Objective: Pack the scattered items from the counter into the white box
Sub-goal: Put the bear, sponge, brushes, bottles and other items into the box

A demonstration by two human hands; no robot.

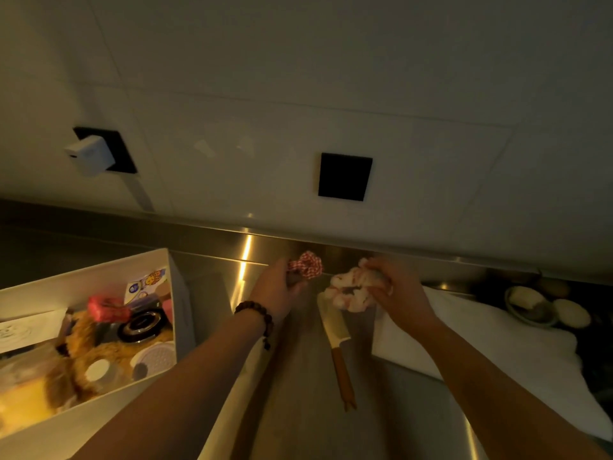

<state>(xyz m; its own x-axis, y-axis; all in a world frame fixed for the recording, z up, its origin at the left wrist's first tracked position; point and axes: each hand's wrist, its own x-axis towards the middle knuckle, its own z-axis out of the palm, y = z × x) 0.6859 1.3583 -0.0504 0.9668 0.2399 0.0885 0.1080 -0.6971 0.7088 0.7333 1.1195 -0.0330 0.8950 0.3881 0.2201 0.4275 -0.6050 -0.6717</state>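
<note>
A steel counter [414, 423] ran below a tiled wall [298, 94]. At near left sat the white box [99, 277], already holding a plush toy [79, 340] and other bits. A white towel [481, 343] lay right. A knife [335, 340] lay between the arms. The left hand [275, 290] gripped a red checked scrunchie [306, 264]; the right hand [394, 293] clutched a pale scrunchie [351, 290], both at the far edge.

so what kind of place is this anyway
Probably a kitchen: a stainless steel counter runs along a white tiled wall with black outlet plates, and a knife lies on the counter.
</note>
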